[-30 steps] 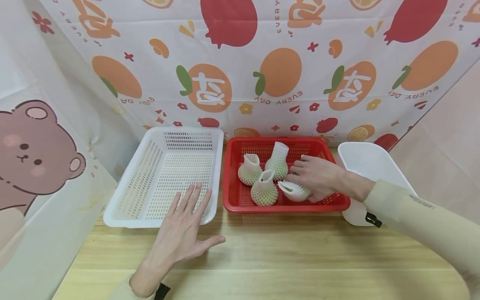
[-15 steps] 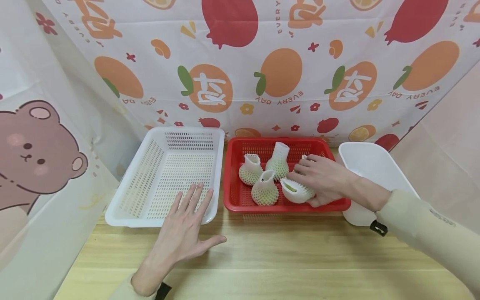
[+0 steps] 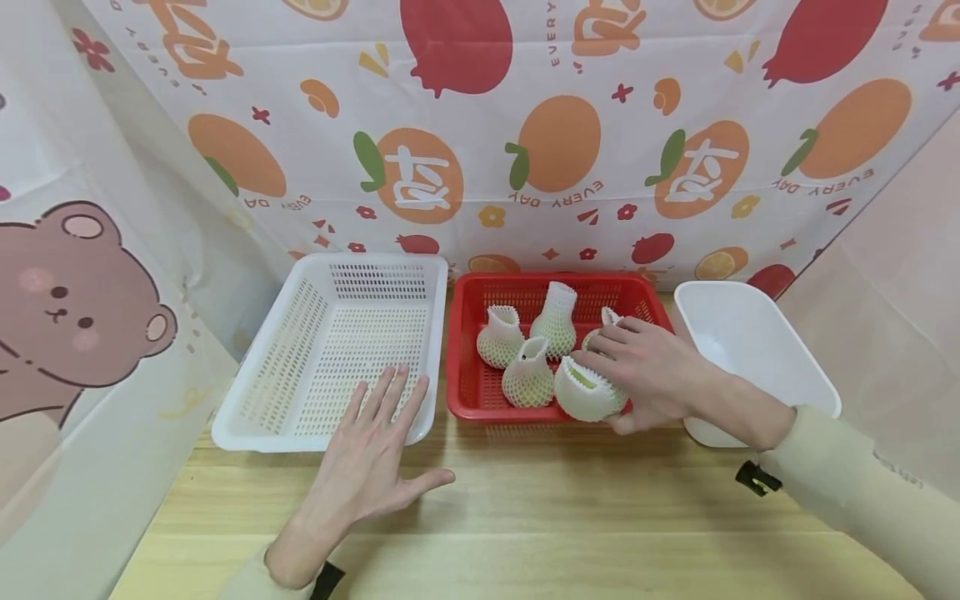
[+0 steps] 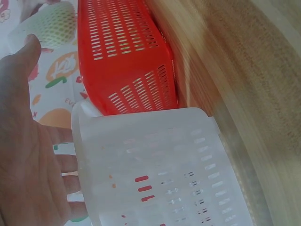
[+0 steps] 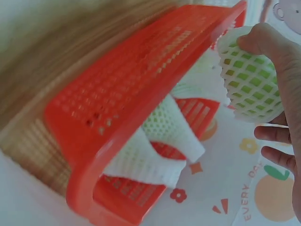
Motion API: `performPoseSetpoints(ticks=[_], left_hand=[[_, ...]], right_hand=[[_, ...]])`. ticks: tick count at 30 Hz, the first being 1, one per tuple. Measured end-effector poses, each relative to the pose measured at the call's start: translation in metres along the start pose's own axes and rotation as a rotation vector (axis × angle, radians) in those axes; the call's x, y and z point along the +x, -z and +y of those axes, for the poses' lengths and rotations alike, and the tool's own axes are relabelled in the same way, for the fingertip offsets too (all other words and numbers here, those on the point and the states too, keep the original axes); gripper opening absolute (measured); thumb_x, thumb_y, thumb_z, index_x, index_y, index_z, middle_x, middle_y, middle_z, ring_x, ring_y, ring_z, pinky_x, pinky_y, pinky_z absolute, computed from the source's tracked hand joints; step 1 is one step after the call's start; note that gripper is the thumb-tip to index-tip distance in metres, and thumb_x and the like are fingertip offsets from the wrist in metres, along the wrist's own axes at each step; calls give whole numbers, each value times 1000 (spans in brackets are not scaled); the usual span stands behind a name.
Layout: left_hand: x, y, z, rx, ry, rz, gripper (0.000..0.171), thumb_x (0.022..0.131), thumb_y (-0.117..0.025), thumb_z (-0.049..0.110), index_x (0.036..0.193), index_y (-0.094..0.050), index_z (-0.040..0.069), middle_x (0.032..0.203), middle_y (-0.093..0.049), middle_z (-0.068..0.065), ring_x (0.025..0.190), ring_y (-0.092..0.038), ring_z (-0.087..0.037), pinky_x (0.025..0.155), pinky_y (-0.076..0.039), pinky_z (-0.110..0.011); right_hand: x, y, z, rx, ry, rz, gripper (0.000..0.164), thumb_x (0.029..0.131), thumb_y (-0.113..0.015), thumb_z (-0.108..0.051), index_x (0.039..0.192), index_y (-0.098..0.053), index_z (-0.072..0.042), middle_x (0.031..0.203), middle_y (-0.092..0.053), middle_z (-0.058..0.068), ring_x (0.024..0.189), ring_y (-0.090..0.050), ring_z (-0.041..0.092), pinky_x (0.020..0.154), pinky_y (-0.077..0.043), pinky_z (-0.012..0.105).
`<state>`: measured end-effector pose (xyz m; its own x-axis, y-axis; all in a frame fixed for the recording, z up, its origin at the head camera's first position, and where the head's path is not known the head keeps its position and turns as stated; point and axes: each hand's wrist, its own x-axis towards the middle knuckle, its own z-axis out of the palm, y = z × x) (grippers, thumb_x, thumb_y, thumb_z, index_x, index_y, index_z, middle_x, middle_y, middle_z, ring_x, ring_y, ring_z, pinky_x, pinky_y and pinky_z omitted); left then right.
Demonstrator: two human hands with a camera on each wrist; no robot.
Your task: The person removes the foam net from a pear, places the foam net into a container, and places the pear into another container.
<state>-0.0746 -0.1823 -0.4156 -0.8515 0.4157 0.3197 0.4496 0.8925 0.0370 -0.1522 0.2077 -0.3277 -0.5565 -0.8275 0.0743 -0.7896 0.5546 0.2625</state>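
My right hand (image 3: 660, 375) grips a green fruit in a white foam net sleeve (image 3: 587, 397), raised over the near rim of the red basket (image 3: 480, 413). In the right wrist view the thumb presses on the netted fruit (image 5: 251, 87), with green showing through the mesh. Several more netted fruits (image 3: 529, 382) sit inside the red basket; one is partly hidden behind my right hand. My left hand (image 3: 367, 467), fingers straight and spread, is at the near edge of the white basket (image 3: 375, 333) and holds nothing. Its fingertips overlap that rim in the left wrist view.
A white plastic bin (image 3: 742, 333) stands right of the red basket, partly behind the right forearm. Both baskets stand side by side on a wooden table (image 3: 525, 517). A printed fabric backdrop (image 3: 487, 150) rises directly behind them.
The right hand has lifted the netted fruit up and toward the table's front edge, and its opening now faces more upward. The left hand stays in place.
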Motion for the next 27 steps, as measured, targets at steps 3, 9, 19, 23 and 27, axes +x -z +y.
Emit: performPoseSetpoints(ticks=[3, 9, 19, 23, 27], left_hand=[[0, 0, 0, 5, -7, 3, 115, 78, -59, 88, 162, -41, 11, 167, -42, -21, 157, -38, -42, 126, -34, -63], [1, 1, 2, -3, -12, 2, 116, 78, -58, 90, 162, -40, 11, 167, -42, -22, 157, -38, -41, 126, -34, -64], [2, 1, 4, -12, -20, 5, 117, 80, -53, 92, 163, -39, 11, 168, -40, -21, 158, -37, -41, 126, -34, -65], [1, 1, 5, -9, -22, 10, 117, 80, -53, 92, 162, -40, 11, 167, -42, -21, 157, -39, -41, 126, -35, -64], [0, 1, 5, -10, -14, 8, 117, 77, -62, 87, 163, -40, 11, 167, -41, -21, 157, -38, -41, 126, -33, -64]], right_hand=[[-3, 0, -9, 17, 0, 55, 91, 59, -90, -61, 135, -63, -19, 125, -72, 3, 118, -66, 25, 106, -58, 50], [-10, -5, -24, 43, 5, 147, 84, 60, -87, -64, 127, -66, -18, 117, -72, 1, 112, -67, 23, 101, -59, 45], [-24, -19, -56, 122, -79, 239, 84, 54, -89, -64, 119, -68, -16, 114, -73, -1, 107, -68, 19, 92, -61, 39], [-28, -26, -69, 143, -92, 254, 85, 53, -90, -65, 119, -69, -15, 113, -74, 0, 108, -69, 19, 94, -61, 39], [-29, -33, -79, 151, -67, 260, 83, 55, -90, -66, 118, -69, -15, 112, -73, -1, 108, -69, 19, 95, -61, 39]])
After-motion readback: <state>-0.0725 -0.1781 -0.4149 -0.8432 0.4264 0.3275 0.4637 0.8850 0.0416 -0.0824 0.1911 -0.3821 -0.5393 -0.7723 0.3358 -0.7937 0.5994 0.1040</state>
